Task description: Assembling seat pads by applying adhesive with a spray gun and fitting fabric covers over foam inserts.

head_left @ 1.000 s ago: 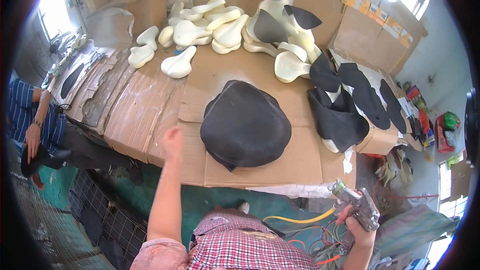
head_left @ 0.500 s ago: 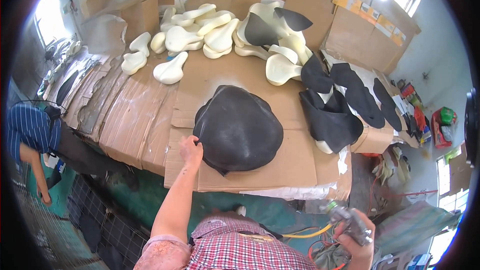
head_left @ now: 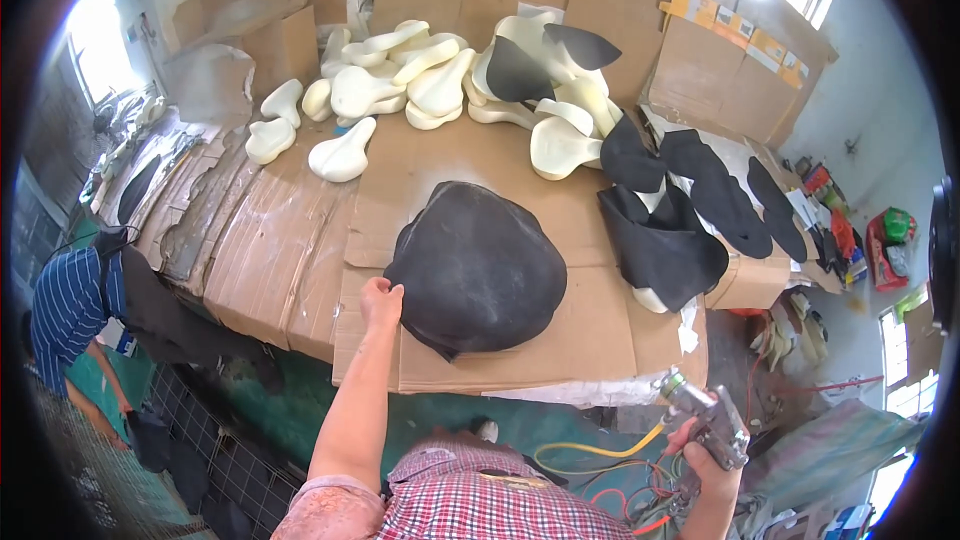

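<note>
A rounded pile of black saddle covers [head_left: 480,270] lies on cardboard in front of me. At the pile's left edge, my left hand [head_left: 380,305] has its fingers closed, the thumb tip against the black rim. To the right, beyond the table's near edge, my right hand [head_left: 712,470] grips a metal spray gun [head_left: 712,422]. Its nozzle end points up and to the left, and a yellow hose [head_left: 600,454] runs near it. Part of the right hand's grip is hidden by the gun.
Pale foam saddles [head_left: 438,85] are heaped at the back of the cardboard-covered table [head_left: 280,250]. Loose black cover pieces [head_left: 665,240] lie to the right. A person in a striped shirt [head_left: 75,305] bends down at the left, by a wire mesh rack [head_left: 215,425].
The spray gun has turned and shifted slightly in my right hand. The pile's top looks duller and its left rim sits differently. At the left, the other person has bent lower.
</note>
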`<move>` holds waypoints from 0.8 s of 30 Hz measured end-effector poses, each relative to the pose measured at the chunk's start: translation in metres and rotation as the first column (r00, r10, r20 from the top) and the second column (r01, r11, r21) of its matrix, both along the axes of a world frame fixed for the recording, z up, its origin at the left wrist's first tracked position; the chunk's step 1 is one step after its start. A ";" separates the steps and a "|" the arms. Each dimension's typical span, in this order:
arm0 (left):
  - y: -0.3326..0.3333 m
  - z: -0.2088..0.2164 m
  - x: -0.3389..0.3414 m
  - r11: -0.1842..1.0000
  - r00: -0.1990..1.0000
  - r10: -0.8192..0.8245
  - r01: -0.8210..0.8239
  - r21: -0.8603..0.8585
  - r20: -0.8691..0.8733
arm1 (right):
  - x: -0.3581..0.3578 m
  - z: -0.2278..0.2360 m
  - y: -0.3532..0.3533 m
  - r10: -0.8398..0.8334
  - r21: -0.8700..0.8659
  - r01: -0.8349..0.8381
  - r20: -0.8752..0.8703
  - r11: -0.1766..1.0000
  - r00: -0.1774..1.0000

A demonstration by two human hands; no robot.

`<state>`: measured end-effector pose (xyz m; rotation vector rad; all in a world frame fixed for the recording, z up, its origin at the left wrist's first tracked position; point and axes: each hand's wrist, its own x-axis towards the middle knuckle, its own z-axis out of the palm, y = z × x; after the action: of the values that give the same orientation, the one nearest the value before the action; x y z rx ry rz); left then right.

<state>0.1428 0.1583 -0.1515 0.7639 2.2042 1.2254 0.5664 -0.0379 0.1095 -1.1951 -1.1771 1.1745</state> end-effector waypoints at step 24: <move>0.011 0.175 0.024 0.706 0.364 -0.605 -0.167 0.688 0.708 | -0.001 -0.015 -0.008 0.063 -0.110 -0.068 -0.046 0.992 0.997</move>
<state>0.1665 0.1695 0.0236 0.3992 0.6200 1.7161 0.5654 -0.0462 0.0943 -1.2168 -1.1384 1.3238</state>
